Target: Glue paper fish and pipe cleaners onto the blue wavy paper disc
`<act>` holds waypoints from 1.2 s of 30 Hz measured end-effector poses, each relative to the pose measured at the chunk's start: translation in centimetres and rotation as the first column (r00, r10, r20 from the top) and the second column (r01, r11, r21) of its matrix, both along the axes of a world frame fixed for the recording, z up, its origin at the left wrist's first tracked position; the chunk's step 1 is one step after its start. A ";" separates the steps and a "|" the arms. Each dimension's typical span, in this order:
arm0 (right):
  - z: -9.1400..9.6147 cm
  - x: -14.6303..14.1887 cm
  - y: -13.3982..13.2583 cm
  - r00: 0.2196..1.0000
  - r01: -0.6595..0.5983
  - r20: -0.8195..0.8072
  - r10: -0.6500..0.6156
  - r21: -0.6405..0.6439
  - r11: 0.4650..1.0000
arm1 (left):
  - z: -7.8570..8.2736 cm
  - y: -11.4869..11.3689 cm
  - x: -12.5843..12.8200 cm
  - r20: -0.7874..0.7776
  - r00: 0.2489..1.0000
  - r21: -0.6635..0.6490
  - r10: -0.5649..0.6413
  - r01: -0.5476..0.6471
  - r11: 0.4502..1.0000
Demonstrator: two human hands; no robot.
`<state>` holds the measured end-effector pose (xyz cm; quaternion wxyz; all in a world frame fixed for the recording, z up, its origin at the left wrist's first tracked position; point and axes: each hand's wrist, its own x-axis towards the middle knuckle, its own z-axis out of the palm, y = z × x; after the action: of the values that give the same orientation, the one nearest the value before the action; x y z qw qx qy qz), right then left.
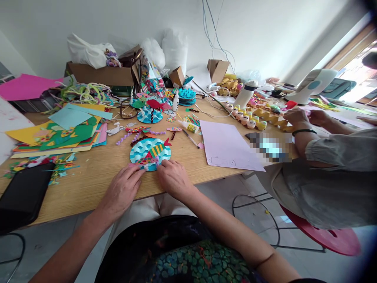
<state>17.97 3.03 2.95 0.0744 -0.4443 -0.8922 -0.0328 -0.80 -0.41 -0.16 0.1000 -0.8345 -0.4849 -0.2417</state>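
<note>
Both hands down flat at the near edge of the counter (97, 177), either side of a round paper disc (150, 154). Left hand (122, 190) sits at the disc's lower-left, fingers spread and loose, tips pressing the rim, gripping nothing. Right hand (173, 179) sits at the lower-right, fingers lightly curled, tips on the rim; no pinch visible either. Disc lies just ahead of both sets of fingertips, between them, right hand a shade nearer its centre.

Disc: flat, blue-and-white wave scallops, layered cut paper. A striped paper fish (157, 149) is on top, long axis running left-low to right-high, red tail toward the far right.

Matte wood-grain counter. Black phone (23, 196) at the near left, well apart. Pale lilac sheet (226, 145) to the right of the disc, near but not touching. A co-worker's hands (300, 118) work far right on yellow zigzag paper.
</note>
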 end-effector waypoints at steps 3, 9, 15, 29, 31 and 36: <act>0.0 0.1 0.0 1.000 -0.005 -0.005 0.005 0.004 1.000 | -0.1 -0.1 -0.2 0.010 1.000 0.016 -0.003 0.003 1.000; 0.0 0.0 0.0 1.000 0.010 0.006 -0.010 -0.015 1.000 | 0.3 -1.1 -0.1 0.064 0.998 0.063 -0.003 -0.001 0.998; 0.2 0.0 0.0 1.000 0.013 0.008 -0.013 -0.010 1.000 | 0.6 -1.6 1.4 -0.026 0.993 0.095 -0.114 0.116 0.989; 0.3 0.0 -0.1 1.000 0.024 -0.002 -0.024 -0.061 0.998 | -0.7 -0.8 2.5 -0.014 0.994 0.032 -0.110 0.110 0.993; 0.4 -0.1 -0.1 1.000 0.030 0.007 -0.030 -0.080 0.996 | -0.8 -0.6 2.6 0.004 0.993 0.018 -0.114 0.114 0.993; 0.6 -0.1 -0.2 0.999 0.034 0.012 -0.033 -0.105 0.994 | -0.7 -0.5 3.0 0.024 0.995 0.010 -0.099 0.099 0.995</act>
<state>17.91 2.87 3.53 0.0458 -0.4622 -0.8855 0.0106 2.16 -0.87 -0.82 0.0857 -0.8540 -0.4431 -0.2588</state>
